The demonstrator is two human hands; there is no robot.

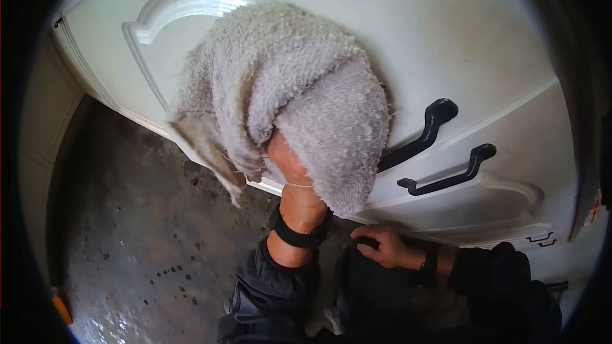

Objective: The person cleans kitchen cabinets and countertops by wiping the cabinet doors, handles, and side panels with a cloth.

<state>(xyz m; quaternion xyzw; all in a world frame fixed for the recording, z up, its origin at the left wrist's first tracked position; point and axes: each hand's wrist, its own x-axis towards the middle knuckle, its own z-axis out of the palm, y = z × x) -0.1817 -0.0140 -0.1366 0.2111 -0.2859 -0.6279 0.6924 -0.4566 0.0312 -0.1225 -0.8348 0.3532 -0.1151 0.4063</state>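
A large, fluffy grey-white towel (319,108) is bunched against a white cabinet door (472,44). My left hand (288,158) is pushed into its folds and holds it; the fingers are hidden by the cloth, and only the back of the hand and the wrist show. One loose, dirty-looking corner of the towel hangs down at the left. Lower right, my right hand (382,247) rests at the dark-clothed knee, its thumb and forefinger apart and no object visible in it.
Beside the towel a black handle (424,137) is fixed to the door, partly covered by the cloth. Another black handle (449,177) sits on the neighbouring panel. The dark floor (146,236) is wet and spotted. Something orange (62,306) stands at the lower left edge.
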